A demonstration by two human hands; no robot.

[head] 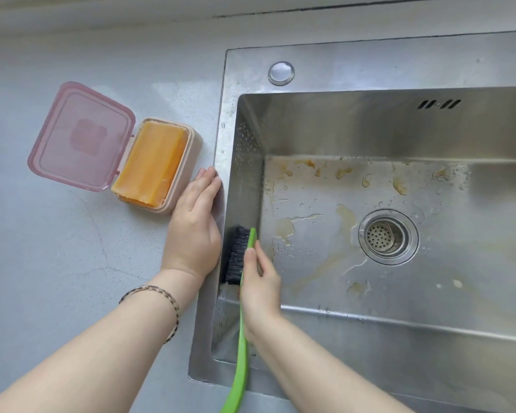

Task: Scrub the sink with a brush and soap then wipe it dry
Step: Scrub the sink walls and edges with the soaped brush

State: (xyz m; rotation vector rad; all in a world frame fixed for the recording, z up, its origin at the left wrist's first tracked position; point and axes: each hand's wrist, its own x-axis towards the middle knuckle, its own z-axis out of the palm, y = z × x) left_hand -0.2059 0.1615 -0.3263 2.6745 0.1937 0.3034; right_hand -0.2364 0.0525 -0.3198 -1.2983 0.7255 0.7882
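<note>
A stainless steel sink (385, 126) fills the right of the view, its floor wet with yellowish stains and water drops. My right hand (261, 289) grips a green-handled brush (242, 350), whose black bristles (237, 254) press against the sink's left inner wall. My left hand (192, 228) rests flat on the sink's left rim, fingers straight. An orange soap bar (152, 165) lies in an open pink soap box (188, 162) on the counter, just left of my left hand.
The box's pink lid (81, 135) lies flipped open to the left on the grey counter (57, 263). A round drain strainer (388, 236) sits in the sink floor. A capped hole (281, 73) marks the sink's back rim, with overflow slots (438, 104) on the back wall.
</note>
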